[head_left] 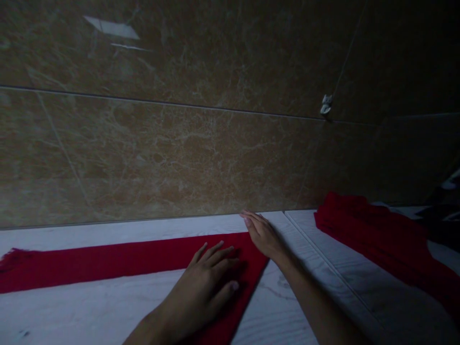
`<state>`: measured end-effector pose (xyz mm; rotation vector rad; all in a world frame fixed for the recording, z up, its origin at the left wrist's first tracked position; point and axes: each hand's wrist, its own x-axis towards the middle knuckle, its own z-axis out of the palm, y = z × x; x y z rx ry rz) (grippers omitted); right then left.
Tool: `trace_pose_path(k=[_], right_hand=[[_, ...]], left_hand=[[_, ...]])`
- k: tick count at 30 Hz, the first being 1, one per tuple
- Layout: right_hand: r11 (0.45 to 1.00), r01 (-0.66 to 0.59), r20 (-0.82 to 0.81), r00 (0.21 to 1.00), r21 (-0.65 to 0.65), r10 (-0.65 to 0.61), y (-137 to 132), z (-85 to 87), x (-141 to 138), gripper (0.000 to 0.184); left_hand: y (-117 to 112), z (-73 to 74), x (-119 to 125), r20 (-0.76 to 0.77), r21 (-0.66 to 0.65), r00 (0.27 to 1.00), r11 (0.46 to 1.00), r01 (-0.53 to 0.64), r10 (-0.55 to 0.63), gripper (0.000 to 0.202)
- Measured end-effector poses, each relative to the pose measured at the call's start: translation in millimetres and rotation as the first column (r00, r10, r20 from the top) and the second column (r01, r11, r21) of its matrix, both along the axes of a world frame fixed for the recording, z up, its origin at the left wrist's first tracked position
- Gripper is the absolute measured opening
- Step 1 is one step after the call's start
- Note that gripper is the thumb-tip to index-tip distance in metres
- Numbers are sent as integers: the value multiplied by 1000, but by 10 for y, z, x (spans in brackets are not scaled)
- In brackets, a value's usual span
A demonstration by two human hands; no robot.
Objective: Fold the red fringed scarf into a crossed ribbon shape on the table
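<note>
Your left hand [208, 278] lies flat, palm down, on a red scarf [118, 261] that is stretched out along a pale, wood-grained table [89, 311]. The fingers [215, 251] are straight and slightly spread, pressing on the cloth and gripping nothing. The hand sits near the right end of the flat strip, where the scarf shows a folded corner that runs diagonally down toward you.

Your right hand [262, 235] rests just beyond that corner, at the far edge of the scarf. Its fingers [251, 218] are held together and extended, with their tips at the line where the table meets the wall; the hand is open and clamps nothing. Whether its palm touches the cloth or only the table beside it is hard to tell in the dim light.

The scarf runs from the fold leftward in a long, flat band, parallel to the wall, and ends in a fringe [12, 258] near the left edge of the view.

A second heap of red cloth [373, 235] lies bunched on the table well to the right, apart from both hands. Whether it joins the flat strip cannot be told. Behind everything stands a brown marbled tile wall [201, 148], with a small pale clip [326, 104] fixed on it at the upper right. Something dark and striped [447, 191] shows at the far right edge, too dim to identify.
</note>
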<state>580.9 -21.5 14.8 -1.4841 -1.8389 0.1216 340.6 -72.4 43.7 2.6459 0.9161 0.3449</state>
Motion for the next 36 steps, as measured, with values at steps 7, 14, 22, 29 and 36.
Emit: trace_pose_path(k=[7, 14, 22, 29, 36], right_hand=[[976, 215, 25, 977, -42, -214, 0, 80, 93, 43], [779, 486, 369, 861, -396, -350, -101, 179, 11, 57], [800, 436, 331, 890, -412, -315, -120, 170, -212, 51], [827, 375, 216, 926, -419, -310, -32, 74, -115, 60], [857, 375, 242, 922, -354, -304, -17, 24, -86, 52]], left_hand=[[87, 16, -30, 52, 52, 996, 995, -81, 78, 36], [51, -112, -58, -120, -75, 991, 995, -68, 59, 63], [26, -121, -28, -197, -96, 978, 992, -82, 62, 69], [27, -145, -26, -179, -56, 981, 995, -81, 70, 67], [37, -166, -36, -184, -79, 981, 994, -80, 65, 68]])
